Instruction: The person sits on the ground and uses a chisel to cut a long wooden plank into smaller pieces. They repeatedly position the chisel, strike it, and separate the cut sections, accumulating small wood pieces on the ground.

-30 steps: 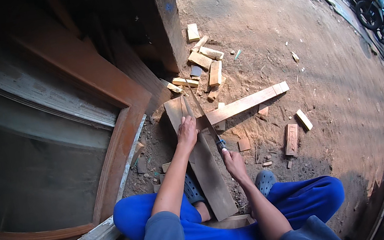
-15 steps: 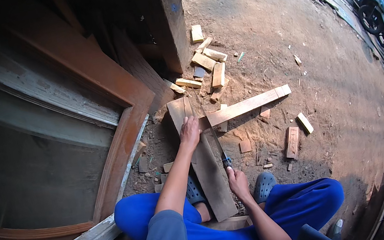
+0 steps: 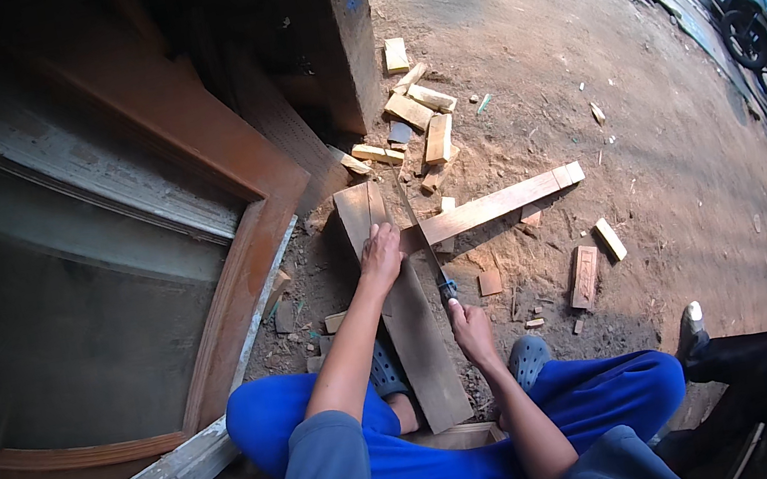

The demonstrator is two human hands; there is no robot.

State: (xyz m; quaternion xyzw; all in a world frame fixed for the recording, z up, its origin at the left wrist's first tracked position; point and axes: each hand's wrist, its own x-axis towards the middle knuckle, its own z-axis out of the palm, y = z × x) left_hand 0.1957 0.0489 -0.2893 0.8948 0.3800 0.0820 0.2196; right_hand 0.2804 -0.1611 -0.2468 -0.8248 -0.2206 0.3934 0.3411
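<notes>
A hand saw [image 3: 419, 223] lies across a light wooden strip [image 3: 500, 205], its blade pointing away from me. My right hand [image 3: 471, 328] is closed round the saw's dark handle. My left hand [image 3: 381, 256] presses down on the strip's near-left end, its fingers wrapped over the wood. Beneath that end a long, worn plank [image 3: 423, 355] runs away from me between my feet. The strip stretches out to the right past the blade. Part of its left end is hidden under my left hand.
Several wood offcuts [image 3: 438, 139] are heaped beyond the plank. A carved block [image 3: 585, 277] lies on the dirt at right. Wooden frames [image 3: 250, 292] lean at left beside a post [image 3: 353, 42]. Another person's dark-clad leg [image 3: 760, 369] stands at lower right; motorcycles [image 3: 744, 17] are far right.
My right hand and the saw have slid forward, away from me. My left hand stays on the strip. Another person's leg and shoe have come into view at lower right.
</notes>
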